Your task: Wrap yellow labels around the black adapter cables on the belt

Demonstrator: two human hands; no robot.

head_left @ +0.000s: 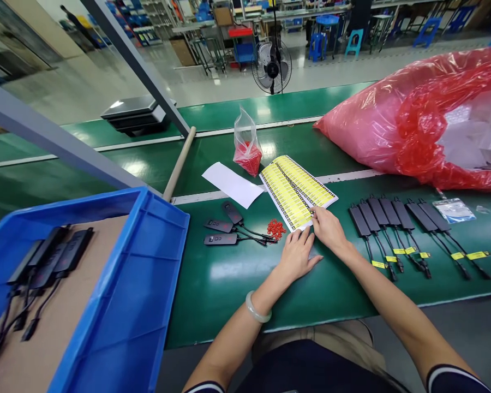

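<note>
A sheet of yellow labels [294, 188] lies on the green bench in front of me. My left hand [298, 254] rests flat with fingers spread, its fingertips on the sheet's near edge. At the sheet's right side my right hand [329, 229] pinches at a yellow label; how far that label is lifted cannot be made out. Left of the hands is a small pile of red caps [276, 229], beside three black cabled devices [221, 239]. To the right, several black devices [387, 210] lie in a row, with yellow labels on their cables.
A blue bin [126, 305] at left holds more black devices [51, 256]. Beyond the sheet stand a clear bag of red pieces [249, 155] and a white paper strip [232, 184]. A large red plastic bag [376, 120] bulges over the right side. A grey post [135, 60] slants at left.
</note>
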